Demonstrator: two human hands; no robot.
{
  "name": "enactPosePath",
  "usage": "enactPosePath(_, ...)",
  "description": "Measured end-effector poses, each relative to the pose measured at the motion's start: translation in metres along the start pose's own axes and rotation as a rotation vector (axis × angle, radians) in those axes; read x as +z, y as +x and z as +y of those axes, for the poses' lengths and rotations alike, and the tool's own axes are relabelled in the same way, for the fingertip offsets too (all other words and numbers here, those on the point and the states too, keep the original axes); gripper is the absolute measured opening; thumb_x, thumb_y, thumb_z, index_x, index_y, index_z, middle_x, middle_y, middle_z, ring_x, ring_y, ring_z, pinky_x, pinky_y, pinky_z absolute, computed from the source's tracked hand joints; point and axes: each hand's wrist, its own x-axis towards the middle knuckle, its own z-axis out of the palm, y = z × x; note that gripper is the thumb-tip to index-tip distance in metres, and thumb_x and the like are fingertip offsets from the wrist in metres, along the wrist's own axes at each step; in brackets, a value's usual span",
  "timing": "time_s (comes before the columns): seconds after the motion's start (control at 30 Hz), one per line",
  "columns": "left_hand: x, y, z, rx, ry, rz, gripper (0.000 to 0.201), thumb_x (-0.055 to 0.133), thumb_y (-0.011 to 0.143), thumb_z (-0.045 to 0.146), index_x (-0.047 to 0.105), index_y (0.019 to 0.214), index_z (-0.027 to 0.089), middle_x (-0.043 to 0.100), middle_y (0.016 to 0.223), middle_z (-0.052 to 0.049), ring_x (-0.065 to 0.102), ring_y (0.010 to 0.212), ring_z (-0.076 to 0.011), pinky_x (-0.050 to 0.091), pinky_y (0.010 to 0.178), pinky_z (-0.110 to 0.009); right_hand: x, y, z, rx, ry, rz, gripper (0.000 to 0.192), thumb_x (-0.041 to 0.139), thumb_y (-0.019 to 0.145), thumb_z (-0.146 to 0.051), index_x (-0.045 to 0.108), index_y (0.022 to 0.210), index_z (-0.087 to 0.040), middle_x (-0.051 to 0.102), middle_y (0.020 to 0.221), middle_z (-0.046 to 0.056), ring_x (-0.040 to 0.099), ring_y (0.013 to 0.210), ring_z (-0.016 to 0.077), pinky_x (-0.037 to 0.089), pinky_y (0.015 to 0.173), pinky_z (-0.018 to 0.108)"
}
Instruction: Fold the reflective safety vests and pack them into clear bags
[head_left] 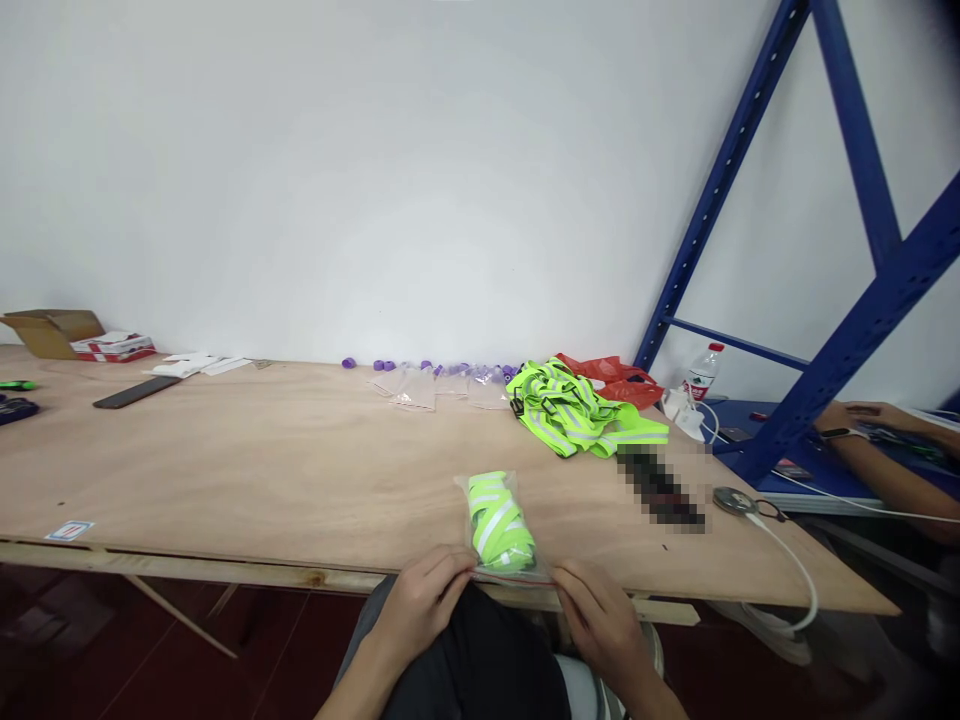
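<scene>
A clear zip-seal plastic bag (525, 572) lies at the table's front edge, its sealing strip turned toward me. Inside it is a folded neon-yellow reflective strap (496, 522) with silvery stripes. My left hand (429, 592) pinches the left corner of the bag's mouth between thumb and fingers. At the opposite corner, my right hand (596, 612) is closed on the same edge. Farther back to the right, a loose heap of neon-yellow reflective straps (566, 405) with black buckles rests on the table.
Behind the bag lie several empty clear bags (414, 388) and purple rolls (383, 365) along the wall. A red plastic bag (611, 378) sits behind the heap. Right are a round cabled device (735, 500), a blue rack (847, 350) and another person's arms (877, 460).
</scene>
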Motion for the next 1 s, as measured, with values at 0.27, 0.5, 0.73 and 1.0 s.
enactPosePath(0.27,-0.003,0.004,-0.003,0.051,0.064,-0.035,0.021,0.05,0.098,0.014,0.065,0.111,0.021,0.076,0.102,-0.007,0.073,0.094,-0.0168,0.058,0.084,-0.024,-0.006,0.006,-0.003,-0.036,-0.02,-0.034,0.021,0.055,0.093,-0.009,0.069,0.105,-0.02,0.075,0.092,0.007,0.07,0.082,0.0191,0.055,0.076,0.031)
enactPosePath(0.5,-0.01,0.008,-0.006,0.225,0.187,-0.088,0.02,0.052,0.098,0.014,0.065,0.113,0.018,0.075,0.098,-0.009,0.072,0.093,-0.0195,0.058,0.081,-0.028,-0.008,0.006,0.005,-0.097,-0.058,-0.057,0.021,0.054,0.094,-0.01,0.07,0.104,-0.019,0.076,0.09,0.007,0.071,0.081,0.018,0.054,0.077,0.031)
enactPosePath(0.73,-0.011,0.005,-0.004,0.242,0.216,-0.064,0.016,0.052,0.098,0.012,0.064,0.107,0.016,0.074,0.095,-0.009,0.071,0.088,-0.0187,0.058,0.075,-0.028,-0.008,0.002,0.009,-0.123,-0.088,-0.04,0.022,0.05,0.095,-0.011,0.07,0.103,-0.019,0.075,0.089,0.007,0.071,0.079,0.0178,0.052,0.077,0.032)
enactPosePath(1.0,-0.012,0.002,-0.003,0.25,0.192,-0.02,0.015,0.056,0.095,0.008,0.065,0.104,0.016,0.074,0.095,-0.008,0.069,0.088,-0.0181,0.056,0.076,-0.028,-0.011,0.007,0.006,-0.132,-0.069,-0.043,0.022,0.05,0.093,-0.007,0.068,0.099,-0.019,0.074,0.087,0.007,0.069,0.077,0.0181,0.052,0.074,0.032)
